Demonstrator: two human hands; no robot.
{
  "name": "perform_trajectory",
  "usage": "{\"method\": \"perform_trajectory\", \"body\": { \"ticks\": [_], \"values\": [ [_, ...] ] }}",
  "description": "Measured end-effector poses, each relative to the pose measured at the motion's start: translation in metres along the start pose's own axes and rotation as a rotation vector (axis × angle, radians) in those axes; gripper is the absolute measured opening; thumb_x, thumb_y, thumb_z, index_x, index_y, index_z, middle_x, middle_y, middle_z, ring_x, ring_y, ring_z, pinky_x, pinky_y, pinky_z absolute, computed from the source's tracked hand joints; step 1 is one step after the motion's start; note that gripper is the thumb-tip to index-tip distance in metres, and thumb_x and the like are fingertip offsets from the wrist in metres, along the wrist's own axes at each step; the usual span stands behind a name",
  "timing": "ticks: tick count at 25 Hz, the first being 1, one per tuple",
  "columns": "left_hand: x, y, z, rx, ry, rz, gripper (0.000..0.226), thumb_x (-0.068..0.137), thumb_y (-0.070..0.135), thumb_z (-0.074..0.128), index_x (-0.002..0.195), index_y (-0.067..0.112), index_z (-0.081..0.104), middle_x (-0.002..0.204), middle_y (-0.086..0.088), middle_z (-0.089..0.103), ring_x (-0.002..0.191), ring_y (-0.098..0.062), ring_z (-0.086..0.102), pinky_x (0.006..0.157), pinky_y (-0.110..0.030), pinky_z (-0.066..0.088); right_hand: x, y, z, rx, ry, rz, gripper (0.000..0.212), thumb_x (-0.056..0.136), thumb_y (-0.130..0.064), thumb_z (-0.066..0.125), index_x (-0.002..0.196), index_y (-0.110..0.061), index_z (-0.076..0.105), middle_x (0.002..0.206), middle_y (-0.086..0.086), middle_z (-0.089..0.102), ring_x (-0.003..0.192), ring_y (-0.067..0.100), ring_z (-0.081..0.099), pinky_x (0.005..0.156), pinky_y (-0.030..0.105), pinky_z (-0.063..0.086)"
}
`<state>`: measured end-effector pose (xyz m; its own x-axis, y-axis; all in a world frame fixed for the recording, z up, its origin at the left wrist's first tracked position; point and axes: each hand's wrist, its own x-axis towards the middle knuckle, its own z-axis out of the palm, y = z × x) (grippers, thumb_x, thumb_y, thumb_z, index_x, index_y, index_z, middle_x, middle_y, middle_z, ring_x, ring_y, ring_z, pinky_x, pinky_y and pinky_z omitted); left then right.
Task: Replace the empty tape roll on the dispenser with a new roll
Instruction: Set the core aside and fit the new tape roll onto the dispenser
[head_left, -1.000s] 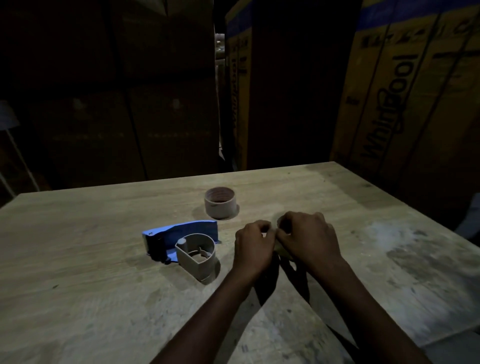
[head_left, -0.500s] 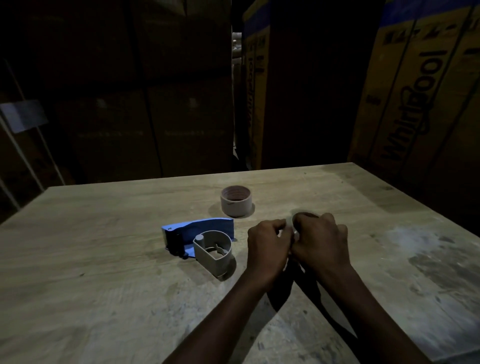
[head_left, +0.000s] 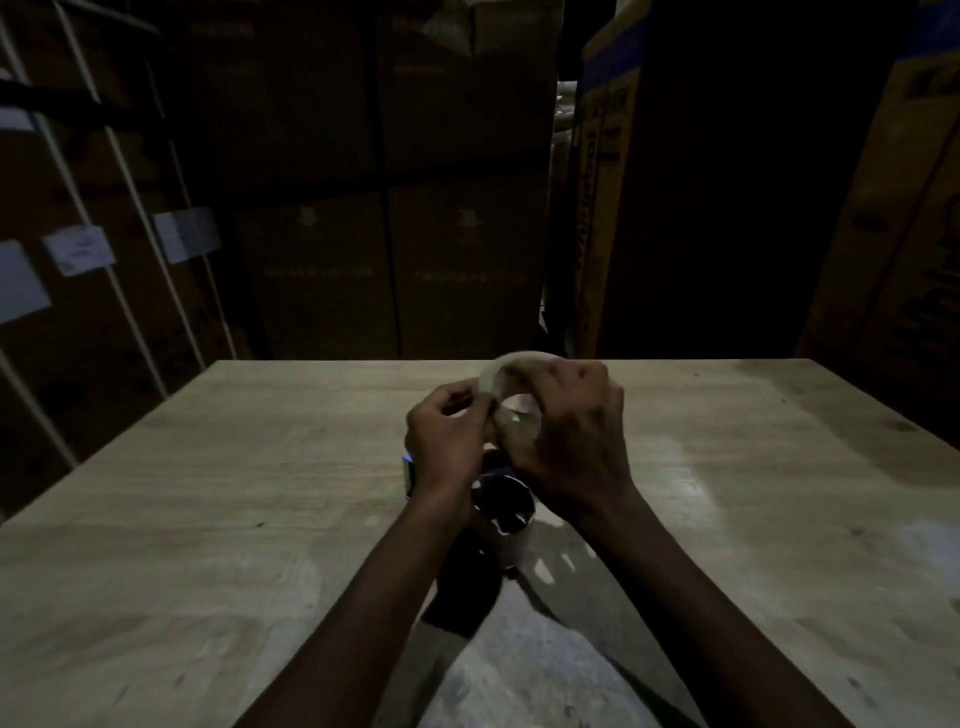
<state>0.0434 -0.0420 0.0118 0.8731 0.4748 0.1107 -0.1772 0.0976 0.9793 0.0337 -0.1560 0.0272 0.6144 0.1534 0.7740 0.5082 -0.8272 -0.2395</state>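
Right hand (head_left: 566, 441) grips new tape roll (head_left: 511, 387) above dispenser (head_left: 504, 512); left hand (head_left: 444, 434) pinches its loose end. Risk: end re-sticks/tears, dim light hides it.

dim light | pale wooden surface (head_left: 208, 519) | stacked cardboard boxes (head_left: 389, 234) behind | white-strapped, labelled cartons (head_left: 78, 260) at left

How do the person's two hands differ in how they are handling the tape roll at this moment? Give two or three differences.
The right hand wraps around the tape roll and carries it; the left hand only pinches at its near edge. The right hand sits higher and further from the person, the left hand lower and nearer. Both are raised above the wooden table, over the partly hidden dispenser.
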Motion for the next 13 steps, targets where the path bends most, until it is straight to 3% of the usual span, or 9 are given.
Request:
{"method": "perform_trajectory", "body": {
  "ticks": [2, 3, 5, 7, 9, 13],
  "values": [
    [0.016, 0.006, -0.017, -0.093, 0.085, -0.046, 0.011, 0.085, 0.018, 0.068, 0.095, 0.019, 0.07, 0.105, -0.009, 0.071, 0.09, -0.029, 0.07, 0.056, -0.036, 0.06, -0.002, 0.004, 0.006, 0.16, 0.109, 0.104, 0.04, 0.073, -0.044, 0.051, 0.106, -0.021, 0.05, 0.105, 0.006, 0.054, 0.094, 0.023, 0.048, 0.072, 0.033, 0.04],
    [0.023, 0.009, -0.024, -0.126, 0.123, -0.048, 0.013, 0.086, 0.018, 0.067, 0.099, 0.017, 0.069, 0.107, -0.009, 0.069, 0.09, -0.031, 0.07, 0.053, -0.036, 0.059, -0.006, 0.006, 0.01, 0.209, 0.069, 0.18, 0.044, 0.072, -0.05, 0.05, 0.106, -0.022, 0.046, 0.106, 0.006, 0.05, 0.094, 0.023, 0.048, 0.069, 0.033, 0.042],
    [0.032, 0.011, -0.032, -0.144, 0.177, -0.019, 0.018, 0.085, 0.017, 0.067, 0.104, 0.017, 0.068, 0.11, -0.01, 0.067, 0.093, -0.032, 0.068, 0.051, -0.037, 0.06, -0.016, 0.009, 0.022, 0.183, -0.247, 0.29, 0.064, 0.067, -0.069, 0.046, 0.114, -0.026, 0.039, 0.118, 0.006, 0.043, 0.104, 0.024, 0.045, 0.07, 0.033, 0.043],
    [0.033, 0.009, -0.031, -0.132, 0.197, 0.003, 0.022, 0.085, 0.018, 0.067, 0.107, 0.017, 0.068, 0.115, -0.009, 0.065, 0.096, -0.032, 0.068, 0.051, -0.038, 0.06, -0.027, 0.007, 0.034, 0.107, -0.56, 0.278, 0.084, 0.058, -0.083, 0.043, 0.123, -0.03, 0.033, 0.131, 0.006, 0.038, 0.116, 0.027, 0.041, 0.079, 0.038, 0.046],
    [0.03, 0.006, -0.029, -0.124, 0.2, 0.023, 0.02, 0.084, 0.017, 0.068, 0.104, 0.021, 0.068, 0.116, -0.008, 0.065, 0.096, -0.031, 0.068, 0.05, -0.036, 0.06, -0.033, 0.001, 0.045, 0.034, -0.688, 0.176, 0.088, 0.055, -0.081, 0.051, 0.126, -0.035, 0.028, 0.132, 0.005, 0.038, 0.115, 0.031, 0.044, 0.082, 0.044, 0.049],
    [0.03, 0.004, -0.03, -0.112, 0.2, 0.063, 0.015, 0.081, 0.018, 0.07, 0.089, 0.03, 0.068, 0.112, -0.007, 0.067, 0.096, -0.03, 0.068, 0.054, -0.041, 0.061, -0.023, 0.012, 0.055, 0.024, -0.702, 0.026, 0.074, 0.068, -0.053, 0.067, 0.13, -0.035, 0.032, 0.13, 0.005, 0.042, 0.103, 0.027, 0.056, 0.077, 0.042, 0.055]
  ]
}}
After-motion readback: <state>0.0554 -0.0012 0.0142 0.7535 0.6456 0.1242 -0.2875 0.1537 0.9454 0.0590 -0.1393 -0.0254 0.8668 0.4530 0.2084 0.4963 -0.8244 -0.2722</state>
